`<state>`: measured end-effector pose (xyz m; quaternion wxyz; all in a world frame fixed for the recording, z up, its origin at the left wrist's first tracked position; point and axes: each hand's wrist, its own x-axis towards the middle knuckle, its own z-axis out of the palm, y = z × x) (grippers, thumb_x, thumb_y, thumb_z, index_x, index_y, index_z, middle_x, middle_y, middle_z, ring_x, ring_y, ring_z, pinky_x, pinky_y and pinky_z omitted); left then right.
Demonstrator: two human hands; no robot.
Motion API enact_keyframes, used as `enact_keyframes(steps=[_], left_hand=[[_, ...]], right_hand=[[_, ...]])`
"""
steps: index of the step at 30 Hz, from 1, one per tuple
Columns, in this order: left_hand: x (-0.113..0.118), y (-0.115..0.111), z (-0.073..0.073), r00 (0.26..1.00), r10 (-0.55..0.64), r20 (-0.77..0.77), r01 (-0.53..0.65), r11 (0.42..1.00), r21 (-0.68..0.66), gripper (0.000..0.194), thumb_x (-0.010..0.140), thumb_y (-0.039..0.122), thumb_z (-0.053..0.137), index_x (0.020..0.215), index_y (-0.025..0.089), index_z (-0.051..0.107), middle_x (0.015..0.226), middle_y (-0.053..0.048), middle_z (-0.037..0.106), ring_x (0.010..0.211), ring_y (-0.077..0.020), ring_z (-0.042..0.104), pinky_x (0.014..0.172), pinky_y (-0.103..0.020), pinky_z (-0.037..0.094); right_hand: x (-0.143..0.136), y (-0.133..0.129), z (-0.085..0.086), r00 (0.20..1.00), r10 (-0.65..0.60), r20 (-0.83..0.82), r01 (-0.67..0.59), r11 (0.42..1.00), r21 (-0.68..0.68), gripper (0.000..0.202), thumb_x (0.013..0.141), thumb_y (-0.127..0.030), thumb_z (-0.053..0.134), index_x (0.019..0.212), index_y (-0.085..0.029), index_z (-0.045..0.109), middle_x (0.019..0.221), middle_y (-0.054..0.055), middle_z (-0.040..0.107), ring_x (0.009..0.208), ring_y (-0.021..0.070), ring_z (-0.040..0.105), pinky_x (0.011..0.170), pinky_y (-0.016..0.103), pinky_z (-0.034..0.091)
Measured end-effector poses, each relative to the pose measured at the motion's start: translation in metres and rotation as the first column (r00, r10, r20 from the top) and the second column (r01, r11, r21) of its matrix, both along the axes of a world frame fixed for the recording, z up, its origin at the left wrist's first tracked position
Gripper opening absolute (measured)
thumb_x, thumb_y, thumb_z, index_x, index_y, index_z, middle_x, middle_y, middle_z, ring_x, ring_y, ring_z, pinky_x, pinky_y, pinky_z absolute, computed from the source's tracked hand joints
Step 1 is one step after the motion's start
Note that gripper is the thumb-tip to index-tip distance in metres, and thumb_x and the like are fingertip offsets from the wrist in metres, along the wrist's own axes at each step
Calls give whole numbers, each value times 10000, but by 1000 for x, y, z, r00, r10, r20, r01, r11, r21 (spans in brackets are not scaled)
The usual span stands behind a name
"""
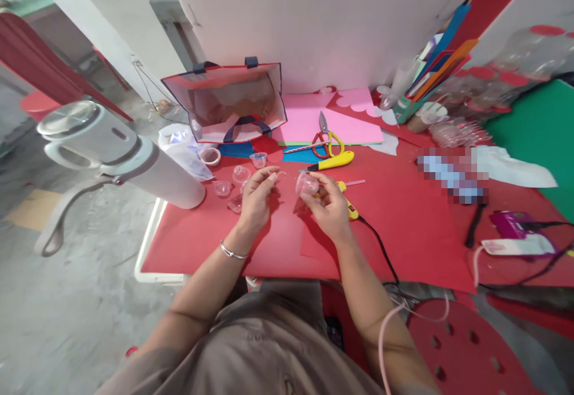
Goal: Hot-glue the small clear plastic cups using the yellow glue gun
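Observation:
My right hand [330, 207] grips a small clear plastic cup [308, 183] above the red table covering. To its left, my left hand [257, 196] is closed in a pinch; a thin pale strand seems to show at the fingertips, too small to name. Several more clear cups [223, 188] lie beside my left hand, partly hidden by it. A yellow glue gun [352, 208] with a black cord lies behind and beside my right hand, mostly covered by it. Just beyond my hands lies a yellow utility knife [336, 161].
Scissors [323, 125] rest on pink paper [300, 121] at the back. A paper bag [237, 99] stands open behind the cups. At the left edge stands a tall white tumbler [173, 174]. Lidded plastic jars [511, 87] and a power strip [515, 245] are on the right.

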<state>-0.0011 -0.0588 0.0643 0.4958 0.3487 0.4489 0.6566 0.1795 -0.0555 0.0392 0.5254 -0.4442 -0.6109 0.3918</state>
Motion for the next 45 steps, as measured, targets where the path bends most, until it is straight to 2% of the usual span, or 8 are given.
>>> enact_keyframes(steps=[4,7,13,23,32,40,43,45], left_hand=[[3,-1,3,987,-147,59,151,986,-75,412,696,466,942,954,186,784,583,59,544,445,-37,377,417,-179,294],[6,-2,4,980,-177,91,186,976,-109,438,624,452,983,885,179,762,521,70,530,421,-44,412,406,-175,306],[5,-1,1,976,-147,159,166,980,-113,404,610,393,988,888,182,785,703,-13,721,600,-126,665,510,-214,496],[-1,-1,0,965,-152,212,187,970,-157,419,688,308,944,1072,174,844,849,-65,781,586,-130,668,523,-253,550],[6,1,6,929,-166,330,215,969,-118,447,660,182,803,1105,143,831,932,-130,802,685,-214,735,615,-338,612],[28,4,28,979,-81,187,93,994,-52,373,682,186,838,1055,181,829,940,-62,774,647,-111,658,579,-223,545],[34,6,28,989,16,149,-12,999,-31,288,626,177,900,893,188,793,1115,-54,769,671,-84,648,526,-185,485],[36,9,23,987,53,154,-47,998,-42,277,611,185,932,816,180,745,1040,-34,758,660,-83,638,487,-173,436]], right_hand=[[-1,1,2,961,132,-242,-166,978,-129,553,852,-469,835,1336,-301,627,1333,80,695,1018,235,728,741,341,638],[0,2,6,924,155,-349,-229,957,-181,562,805,-441,874,1294,-308,631,1295,61,699,945,205,731,660,294,616],[4,5,8,893,132,-430,-256,935,-245,553,768,-489,898,1218,-298,639,1233,59,703,851,181,718,605,282,597],[-2,10,15,892,89,-443,-245,919,-308,415,863,-498,838,1161,-275,654,924,12,745,763,176,718,610,284,588],[30,26,47,914,287,-287,-361,897,-254,376,879,-489,824,1155,-276,684,870,7,724,783,199,708,668,320,587],[22,41,34,876,183,-446,-290,939,-183,398,872,-519,808,1140,-268,654,980,10,721,748,158,685,624,279,570],[18,35,28,864,100,-494,-224,954,-200,421,894,-547,780,1167,-255,647,1001,37,737,779,178,700,618,287,577],[19,32,27,857,95,-507,-227,952,-205,437,884,-553,792,1159,-245,647,954,37,739,776,183,704,619,287,574]])
